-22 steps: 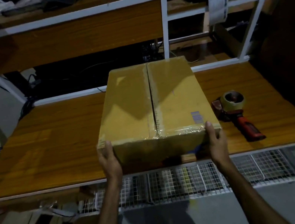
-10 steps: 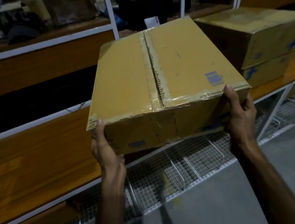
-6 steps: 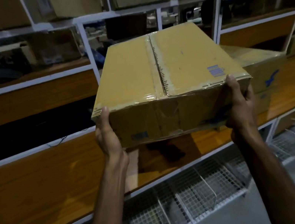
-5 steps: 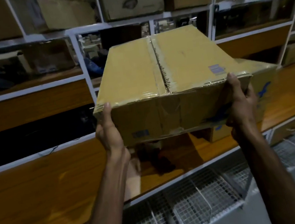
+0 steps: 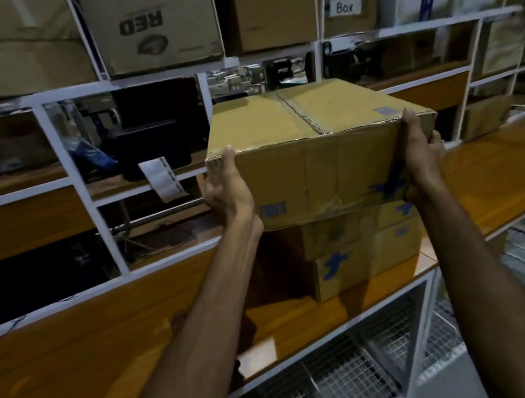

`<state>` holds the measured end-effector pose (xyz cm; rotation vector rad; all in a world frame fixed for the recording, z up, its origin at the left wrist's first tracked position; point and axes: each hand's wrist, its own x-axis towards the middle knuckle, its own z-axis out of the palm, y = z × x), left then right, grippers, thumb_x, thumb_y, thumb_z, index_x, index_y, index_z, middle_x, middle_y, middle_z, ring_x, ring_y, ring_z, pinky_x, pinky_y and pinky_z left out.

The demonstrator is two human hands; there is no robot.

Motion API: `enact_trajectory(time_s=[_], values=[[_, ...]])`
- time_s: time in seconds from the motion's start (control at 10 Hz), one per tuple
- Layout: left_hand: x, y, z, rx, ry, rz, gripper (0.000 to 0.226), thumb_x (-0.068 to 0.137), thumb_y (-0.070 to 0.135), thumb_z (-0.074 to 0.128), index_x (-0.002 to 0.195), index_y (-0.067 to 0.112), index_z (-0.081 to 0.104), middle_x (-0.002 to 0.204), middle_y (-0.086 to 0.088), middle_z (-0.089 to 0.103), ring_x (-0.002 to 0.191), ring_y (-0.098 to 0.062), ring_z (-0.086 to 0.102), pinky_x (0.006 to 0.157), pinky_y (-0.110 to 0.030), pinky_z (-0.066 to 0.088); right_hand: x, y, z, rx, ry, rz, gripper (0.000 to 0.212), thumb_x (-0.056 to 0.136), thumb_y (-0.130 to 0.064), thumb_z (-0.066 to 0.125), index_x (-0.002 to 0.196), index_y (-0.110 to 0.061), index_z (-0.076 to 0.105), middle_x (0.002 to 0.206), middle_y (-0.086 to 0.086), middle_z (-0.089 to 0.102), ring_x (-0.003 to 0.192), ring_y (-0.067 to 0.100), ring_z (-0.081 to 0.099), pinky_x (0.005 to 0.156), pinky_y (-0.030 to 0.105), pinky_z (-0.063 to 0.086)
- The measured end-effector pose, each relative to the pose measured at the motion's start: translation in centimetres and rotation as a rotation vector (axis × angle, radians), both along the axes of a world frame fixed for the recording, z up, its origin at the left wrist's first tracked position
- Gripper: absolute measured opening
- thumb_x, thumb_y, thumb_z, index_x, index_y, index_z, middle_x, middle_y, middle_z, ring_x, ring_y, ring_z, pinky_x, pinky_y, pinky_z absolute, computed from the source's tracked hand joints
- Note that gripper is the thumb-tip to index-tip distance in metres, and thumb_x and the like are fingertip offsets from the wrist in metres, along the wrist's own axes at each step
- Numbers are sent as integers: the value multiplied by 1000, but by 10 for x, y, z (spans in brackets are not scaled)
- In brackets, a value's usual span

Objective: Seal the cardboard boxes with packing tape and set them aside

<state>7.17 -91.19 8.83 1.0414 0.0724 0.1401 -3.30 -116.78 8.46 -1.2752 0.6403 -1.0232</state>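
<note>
I see my left hand (image 5: 224, 189) gripping the near left corner of the taped box (image 5: 312, 152), thumb up along the edge and fingers wrapped around the side. Half a second ago the box hung in the air over the wooden shelf (image 5: 71, 352); now it sits lower and farther out from me, its bottom on or just over the stacked boxes (image 5: 349, 247) between my wrists. My right hand (image 5: 421, 158) grips the near right corner the same way, thumb at the top edge. The view has swung left and up since then.
</note>
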Motion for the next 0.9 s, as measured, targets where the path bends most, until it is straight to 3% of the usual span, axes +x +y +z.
enact_trajectory(time_s=[0.1,0.2,0.4,0.6,0.7,0.8,0.9], values=[[13,-37,13,-2,31,-36,81,67,67,86,126,16,67,114,-3,73,100,-23,71,90,-50,61,15,-37,7,1,22,-5,91,89,-82,58,159,-26,40,139,1,48,121,25,51,109,51,48],[21,-66,21,-1,81,-102,94,68,68,86,139,14,57,125,-7,68,106,-27,69,94,-53,59,30,-74,18,-7,68,-18,101,84,-88,58,161,-26,38,155,7,47,131,29,50,114,57,45],[14,-106,34,59,116,-170,95,82,58,82,156,16,39,148,-7,52,127,-27,55,98,-40,46,58,-130,21,12,164,-9,115,75,-97,54,165,-28,32,165,12,39,145,42,42,115,69,40],[-1,-124,16,161,73,-215,86,97,51,68,164,24,22,164,-6,34,144,-29,42,110,-45,40,69,-152,-5,-84,204,-11,109,79,-90,57,167,-32,29,166,8,39,149,36,41,120,61,39],[2,-118,-7,266,10,-174,73,102,40,66,163,24,29,161,-5,40,143,-28,45,113,-43,42,67,-158,-20,-144,268,-6,101,86,-82,59,168,-30,29,167,7,40,151,34,40,123,55,38],[1,-93,-48,451,-49,-175,62,99,35,71,154,27,44,148,1,55,130,-22,57,109,-48,51,63,-162,-61,-179,295,-59,119,68,-88,62,167,-29,32,165,4,44,151,31,43,122,54,41],[-14,-56,-88,630,-75,-168,47,99,34,71,143,26,56,138,3,61,119,-14,61,94,-34,55,48,-127,-109,-228,249,-36,94,86,-64,73,165,-28,37,164,3,47,148,27,46,119,51,45]])
